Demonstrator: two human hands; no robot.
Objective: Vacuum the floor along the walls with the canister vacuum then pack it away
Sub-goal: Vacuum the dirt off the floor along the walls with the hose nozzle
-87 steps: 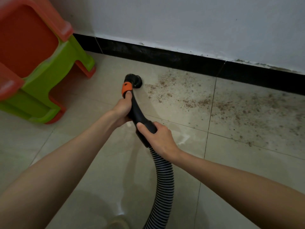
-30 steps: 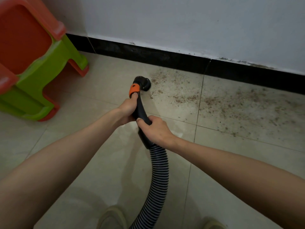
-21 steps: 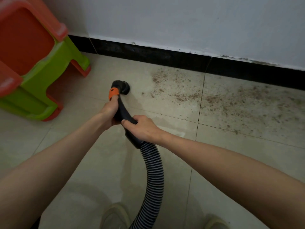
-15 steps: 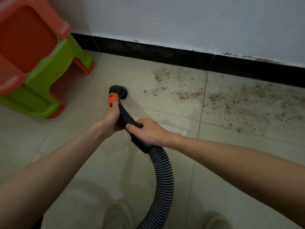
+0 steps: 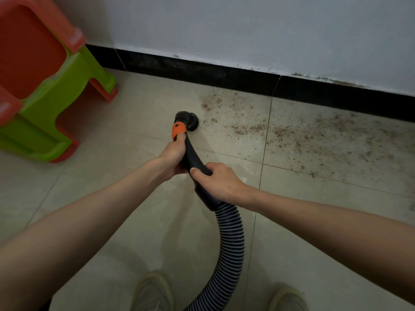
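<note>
The vacuum's black curved handle [image 5: 195,158] ends in an orange collar [image 5: 178,130] and a round black nozzle [image 5: 188,120] that sits on the tiled floor. My left hand [image 5: 172,157] grips the handle just below the collar. My right hand [image 5: 216,181] grips it lower down, just above where the ribbed grey hose [image 5: 231,241] begins. The hose curves down between my shoes. Brown crumbs and dust [image 5: 296,133] lie scattered to the right of the nozzle, along the black skirting [image 5: 224,74]. The canister is out of view.
A stack of orange and green plastic stools [image 5: 42,86] stands at the left against the white wall [image 5: 247,28]. My two shoes [image 5: 155,292] show at the bottom edge. Pale floor tiles [image 5: 101,198] spread under my arms.
The nozzle swept left away from the crumbs, then came back right to the edge of the dusty patch. Both hands kept their grip on the handle.
</note>
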